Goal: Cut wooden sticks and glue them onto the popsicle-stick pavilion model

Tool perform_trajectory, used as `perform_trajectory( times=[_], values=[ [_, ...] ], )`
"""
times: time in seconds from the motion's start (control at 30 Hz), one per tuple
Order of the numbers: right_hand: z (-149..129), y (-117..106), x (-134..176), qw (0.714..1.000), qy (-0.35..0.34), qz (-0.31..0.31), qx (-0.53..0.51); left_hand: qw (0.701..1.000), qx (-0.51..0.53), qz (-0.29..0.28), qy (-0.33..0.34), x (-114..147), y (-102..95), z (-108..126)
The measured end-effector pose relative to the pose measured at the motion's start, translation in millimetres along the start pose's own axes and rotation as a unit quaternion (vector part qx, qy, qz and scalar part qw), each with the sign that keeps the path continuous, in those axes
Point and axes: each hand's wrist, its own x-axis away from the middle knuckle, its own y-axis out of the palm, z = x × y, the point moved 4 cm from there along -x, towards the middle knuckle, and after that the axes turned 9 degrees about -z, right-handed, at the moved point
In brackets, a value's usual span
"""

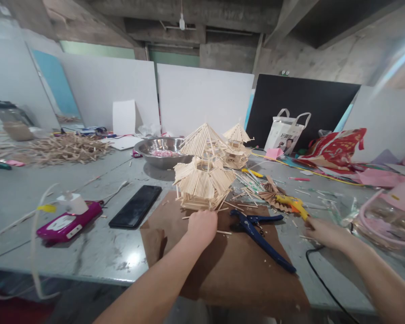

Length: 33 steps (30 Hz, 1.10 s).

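A pavilion model built of thin wooden sticks (205,182), with a pointed upper roof and a flared lower one, stands on a brown sheet (243,283). My left hand (203,227) is closed at the front foot of the model; its fingertips are hidden, so what they grip cannot be made out. Loose sticks lie to both sides of it. Over on the right, my right hand (320,230) is wrapped round the rear of a yellow hot glue gun (292,202), whose black cord runs down to the table edge. Between the hands rests a blue-handled cutter (256,229).
Behind stands a second stick model (236,148), beside a steel bowl (162,153). A phone (135,207) and a purple power strip (70,220) with a white plug lie left. A stick pile (69,148) is farther back. A pink-handled clear container (391,216) sits right.
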Motion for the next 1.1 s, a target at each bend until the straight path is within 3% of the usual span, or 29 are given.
perform_trajectory(
  times=[0.1,0.2,0.33,0.57,0.67,0.87,1.1],
  values=[
    [3.1,7.7,8.8,0.997,0.0,-0.072,0.008,1.0,0.004,-0.017,-0.017,0.8,-0.7,-1.7],
    [-7.4,9.4,7.9,0.997,-0.028,-0.077,-0.015,0.999,0.0,-0.03,-0.022,2.4,-2.8,-2.0],
    [-33.0,3.8,-1.9,0.997,-0.056,-0.052,-0.033,0.999,-0.016,-0.028,-0.018,5.4,-8.8,-5.2],
    [-92.4,-28.6,0.2,0.991,-0.091,0.056,-0.077,0.998,-0.036,-0.048,-0.001,14.2,-15.2,-21.8],
    [-129.5,-33.8,8.8,0.984,-0.147,0.044,-0.091,0.999,-0.029,-0.042,0.006,17.7,-15.3,-26.0],
    [-198.6,-20.7,21.1,0.967,-0.254,-0.005,-0.023,0.999,-0.029,-0.015,-0.034,17.8,-10.9,-35.7],
    [-234.5,2.8,27.6,0.935,-0.348,0.025,0.068,0.999,-0.029,0.003,-0.029,14.7,-0.1,-37.6]
  ],
)
